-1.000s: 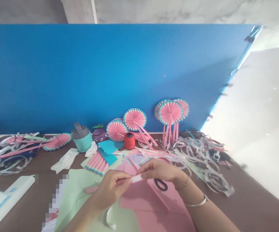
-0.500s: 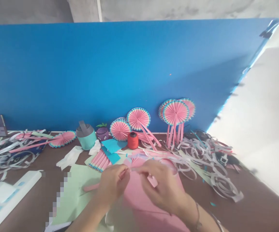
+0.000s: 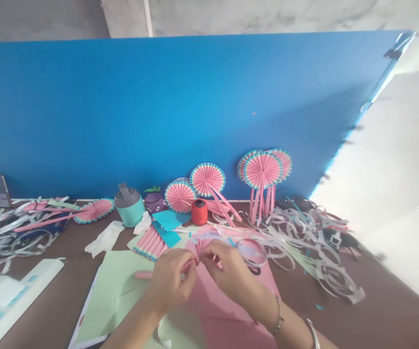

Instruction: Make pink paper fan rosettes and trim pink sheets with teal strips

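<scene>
Pinching a pink piece in the left hand above pink paper, with the right hand curled beside it in a grip too hidden to tell, best worked with light, even pressure to avoid creasing.

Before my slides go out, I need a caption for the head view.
Left hand and right hand close together over pink paper, pleated fans before a blue partition.
</scene>
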{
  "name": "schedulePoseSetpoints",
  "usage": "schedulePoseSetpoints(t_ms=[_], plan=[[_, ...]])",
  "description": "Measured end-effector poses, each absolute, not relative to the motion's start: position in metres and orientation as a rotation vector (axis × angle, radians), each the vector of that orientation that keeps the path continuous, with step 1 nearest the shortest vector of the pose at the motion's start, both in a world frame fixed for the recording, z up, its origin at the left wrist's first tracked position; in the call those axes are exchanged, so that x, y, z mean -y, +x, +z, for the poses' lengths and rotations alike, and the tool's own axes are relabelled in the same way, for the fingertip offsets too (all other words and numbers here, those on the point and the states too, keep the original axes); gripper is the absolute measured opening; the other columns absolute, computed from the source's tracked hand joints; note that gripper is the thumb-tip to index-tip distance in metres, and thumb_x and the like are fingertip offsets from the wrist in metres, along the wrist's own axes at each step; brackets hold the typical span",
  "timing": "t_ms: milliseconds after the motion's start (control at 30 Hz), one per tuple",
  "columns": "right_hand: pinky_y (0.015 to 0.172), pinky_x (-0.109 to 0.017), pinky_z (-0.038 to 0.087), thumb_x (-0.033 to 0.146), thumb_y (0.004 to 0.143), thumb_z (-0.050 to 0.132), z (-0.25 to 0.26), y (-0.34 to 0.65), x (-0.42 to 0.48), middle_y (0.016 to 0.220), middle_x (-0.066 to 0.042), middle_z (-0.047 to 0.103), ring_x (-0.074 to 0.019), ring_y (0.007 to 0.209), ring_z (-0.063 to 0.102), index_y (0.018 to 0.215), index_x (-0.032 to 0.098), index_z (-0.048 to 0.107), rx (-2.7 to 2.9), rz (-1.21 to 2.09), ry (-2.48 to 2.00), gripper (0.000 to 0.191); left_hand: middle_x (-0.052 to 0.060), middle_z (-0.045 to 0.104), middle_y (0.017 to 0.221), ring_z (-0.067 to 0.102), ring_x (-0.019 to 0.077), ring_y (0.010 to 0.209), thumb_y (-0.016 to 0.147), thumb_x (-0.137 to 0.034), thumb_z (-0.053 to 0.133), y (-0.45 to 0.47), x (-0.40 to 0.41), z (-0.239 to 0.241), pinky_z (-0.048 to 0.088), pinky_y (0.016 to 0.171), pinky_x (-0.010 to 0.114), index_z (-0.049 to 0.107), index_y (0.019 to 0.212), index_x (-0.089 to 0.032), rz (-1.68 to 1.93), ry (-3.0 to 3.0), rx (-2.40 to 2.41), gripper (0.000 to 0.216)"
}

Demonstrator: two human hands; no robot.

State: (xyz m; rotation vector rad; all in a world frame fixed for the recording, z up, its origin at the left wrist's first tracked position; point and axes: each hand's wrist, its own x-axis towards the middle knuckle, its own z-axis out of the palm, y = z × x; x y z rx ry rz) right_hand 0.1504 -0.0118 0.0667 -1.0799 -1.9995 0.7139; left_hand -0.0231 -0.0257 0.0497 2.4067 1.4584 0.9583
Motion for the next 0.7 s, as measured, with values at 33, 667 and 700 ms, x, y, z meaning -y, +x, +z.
schedulePoseSetpoints(t_ms=[33, 667, 700], plan=[[0.066, -0.025, 0.046, 0.008, 0.083, 0.05, 0.066, 0.15, 0.012, 0.079, -0.001, 0.065, -0.0144, 0.073, 0.059, 0.078, 0.02, 0.063, 1.995, 0.705, -1.085, 0.018, 0.002, 0.06, 0.065, 0.054, 0.0166, 0.062, 0.086, -0.019, 0.04, -0.023, 0.026, 0.049, 0.034, 0.059, 0.028, 0.055, 0.074, -0.021, 0.963, 2.417, -1.46, 0.019], [0.061, -0.023, 0.041, 0.005, 0.08, 0.055, 0.061, 0.153, 0.007, 0.072, 0.0, 0.064, -0.013, 0.067, 0.056, 0.067, 0.018, 0.062, 2.017, 0.679, -1.127, 0.02, 0.002, 0.06, 0.066, 0.055, 0.0181, 0.063, 0.09, -0.014, 0.038, -0.013, 0.028, 0.038, 0.035, 0.061, 0.03, 0.053, 0.077, -0.02, 1.059, 2.595, -1.47, 0.021], [0.061, -0.023, 0.041, 0.004, 0.08, 0.055, 0.06, 0.153, 0.007, 0.072, 0.0, 0.064, -0.0128, 0.067, 0.056, 0.067, 0.018, 0.062, 2.02, 0.689, -1.124, 0.02, 0.001, 0.06, 0.066, 0.055, 0.0181, 0.063, 0.09, -0.014, 0.039, -0.013, 0.028, 0.038, 0.035, 0.061, 0.03, 0.053, 0.077, -0.02, 1.075, 2.596, -1.465, 0.021]])
